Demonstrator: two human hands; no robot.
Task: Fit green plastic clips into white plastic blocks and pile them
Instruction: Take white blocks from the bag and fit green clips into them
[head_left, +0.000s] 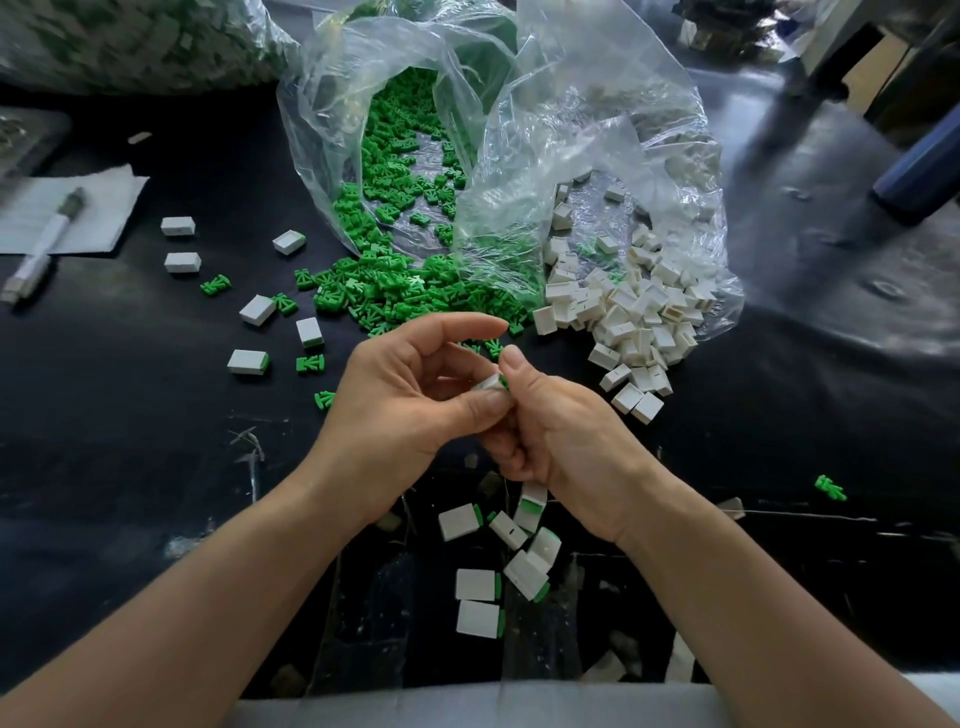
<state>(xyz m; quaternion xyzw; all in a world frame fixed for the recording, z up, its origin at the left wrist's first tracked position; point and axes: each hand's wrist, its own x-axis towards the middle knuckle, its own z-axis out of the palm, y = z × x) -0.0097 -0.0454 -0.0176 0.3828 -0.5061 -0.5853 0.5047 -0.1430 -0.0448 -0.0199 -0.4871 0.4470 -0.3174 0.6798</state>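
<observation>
From the head view, both hands meet just in front of the clear plastic bag (332, 109) that spills a heap of small green plastic clips (384, 291) onto the black worktop (130, 415). The left hand (410, 400) pinches a small white plastic block (488, 383) between thumb and curled fingers, with its forefinger lifted free. The right hand (566, 436) has its thumb bearing down on a green plastic clip (503, 381) at the block's end, and its other fingers are curled underneath. Only a sliver of green shows, so I can't tell how far in the clip sits.

To my eye the risk is in that push. If the clip goes in crooked it could jam or snap a prong. If the thumb slips, the little block might pop out of the pinch and vanish among the loose white plastic blocks (634, 312) heaped to the right of the bag.

The finished blocks with green ends (524, 571) lie scattered on the near side of the bag, under the wrists, more strewn than piled. A dropped forearm could knock them towards the worktop's edge. More finished pieces (248, 361) lie to the bag's left among stray clips, where they are easily mixed up with empty blocks.
</observation>
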